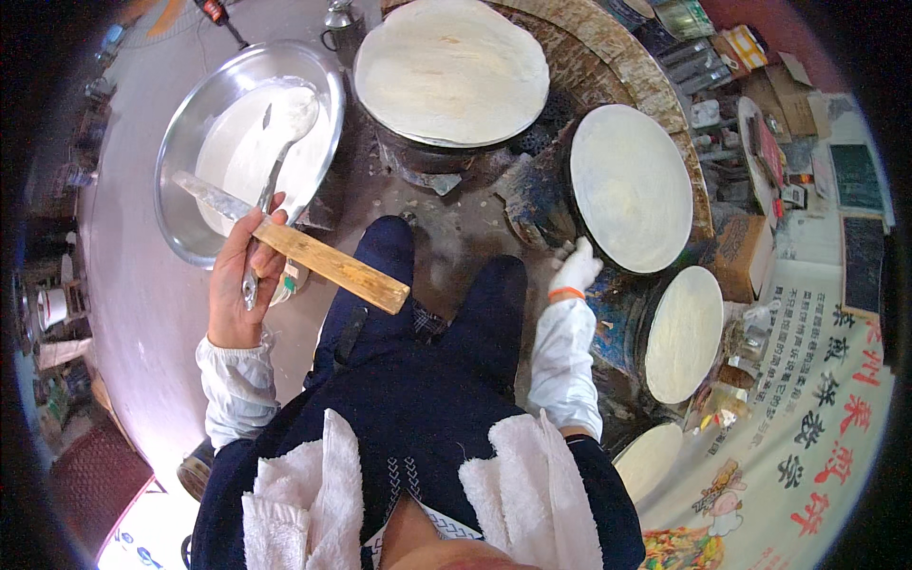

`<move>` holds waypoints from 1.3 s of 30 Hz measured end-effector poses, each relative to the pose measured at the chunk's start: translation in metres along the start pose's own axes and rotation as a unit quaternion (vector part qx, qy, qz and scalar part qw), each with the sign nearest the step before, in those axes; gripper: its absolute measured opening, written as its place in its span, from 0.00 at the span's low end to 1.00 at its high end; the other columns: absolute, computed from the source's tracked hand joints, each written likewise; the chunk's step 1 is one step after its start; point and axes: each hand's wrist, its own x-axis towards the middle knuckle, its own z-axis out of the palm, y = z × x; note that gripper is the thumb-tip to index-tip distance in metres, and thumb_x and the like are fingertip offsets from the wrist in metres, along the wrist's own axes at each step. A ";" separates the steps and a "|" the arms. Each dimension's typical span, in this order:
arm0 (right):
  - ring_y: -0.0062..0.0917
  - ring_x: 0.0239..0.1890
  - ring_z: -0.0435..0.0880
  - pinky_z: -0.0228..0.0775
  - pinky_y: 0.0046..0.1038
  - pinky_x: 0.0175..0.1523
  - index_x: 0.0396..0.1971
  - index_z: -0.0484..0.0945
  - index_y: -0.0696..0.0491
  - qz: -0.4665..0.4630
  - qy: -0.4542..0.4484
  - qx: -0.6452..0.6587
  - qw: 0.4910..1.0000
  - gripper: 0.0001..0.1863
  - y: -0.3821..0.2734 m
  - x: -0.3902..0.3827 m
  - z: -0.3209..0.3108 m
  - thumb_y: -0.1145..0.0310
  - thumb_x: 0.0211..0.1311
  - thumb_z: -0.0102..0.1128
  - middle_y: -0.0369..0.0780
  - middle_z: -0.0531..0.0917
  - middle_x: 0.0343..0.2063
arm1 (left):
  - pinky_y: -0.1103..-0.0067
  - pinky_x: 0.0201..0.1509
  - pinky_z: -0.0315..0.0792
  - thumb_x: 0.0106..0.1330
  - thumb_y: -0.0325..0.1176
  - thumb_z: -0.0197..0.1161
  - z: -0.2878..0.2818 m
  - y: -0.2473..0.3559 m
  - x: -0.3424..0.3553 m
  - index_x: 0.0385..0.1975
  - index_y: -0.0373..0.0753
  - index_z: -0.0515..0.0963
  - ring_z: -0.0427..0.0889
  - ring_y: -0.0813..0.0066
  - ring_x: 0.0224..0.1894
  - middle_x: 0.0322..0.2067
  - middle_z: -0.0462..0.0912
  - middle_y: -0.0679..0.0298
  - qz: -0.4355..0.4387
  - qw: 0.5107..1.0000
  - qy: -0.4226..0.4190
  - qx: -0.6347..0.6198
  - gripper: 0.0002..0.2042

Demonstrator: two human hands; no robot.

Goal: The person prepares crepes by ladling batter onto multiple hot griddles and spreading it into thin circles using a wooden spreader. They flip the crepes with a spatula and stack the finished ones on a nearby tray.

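My left hand (237, 275) is bare and grips two tools at once: a metal ladle (285, 133) whose bowl rests in white batter, and a flat spreader with a wooden handle (328, 264) and a batter-smeared blade. Both reach over a large metal basin (195, 114) of batter at the upper left. My right hand (576, 268) wears a white glove with an orange cuff and rests at the near edge of a round griddle (632, 185) coated with a thin pale crepe. It holds nothing that I can see.
Another round griddle (451, 71) with a pale crepe sits straight ahead on a dark stove. Two more coated griddles (684, 332) (651, 458) curve round on the right. A metal kettle (339, 19) stands at the back. Boxes and clutter (746, 252) line the right side.
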 end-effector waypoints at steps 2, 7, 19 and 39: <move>0.26 0.18 0.76 0.62 0.25 0.15 0.49 0.65 0.55 0.016 -0.051 0.003 0.999 0.18 0.004 -0.015 0.036 0.64 0.66 0.58 0.41 0.80 0.26 | 0.91 0.17 0.68 0.77 0.33 0.51 -0.002 0.001 -0.005 0.63 0.22 0.62 0.64 0.89 0.15 0.32 0.78 0.62 0.003 1.000 -0.014 0.020 0.22; 0.28 0.23 0.81 0.70 0.30 0.23 0.48 0.76 0.58 -0.002 -0.353 -0.062 0.934 0.18 -0.019 -0.038 0.120 0.63 0.62 0.63 0.43 0.84 0.33 | 0.91 0.16 0.63 0.76 0.36 0.53 -0.019 0.002 0.002 0.60 0.25 0.68 0.66 0.89 0.15 0.31 0.82 0.64 -0.004 1.000 -0.002 0.004 0.21; 0.33 0.58 0.74 0.65 0.43 0.60 0.52 0.77 0.44 -0.751 -0.241 -0.471 0.396 0.20 -0.008 -0.070 0.225 0.63 0.58 0.57 0.38 0.80 0.48 | 0.89 0.20 0.66 0.76 0.35 0.52 -0.025 0.002 0.006 0.61 0.25 0.67 0.66 0.87 0.15 0.32 0.83 0.62 0.003 1.000 0.015 -0.001 0.21; 0.23 0.41 0.81 0.75 0.26 0.50 0.46 0.79 0.66 -0.412 0.088 -0.101 0.901 0.14 -0.187 -0.182 -0.241 0.72 0.65 0.63 0.41 0.84 0.40 | 0.88 0.17 0.64 0.75 0.35 0.54 0.050 -0.074 0.002 0.60 0.30 0.68 0.69 0.86 0.15 0.34 0.85 0.61 -0.145 0.952 -0.200 0.181 0.19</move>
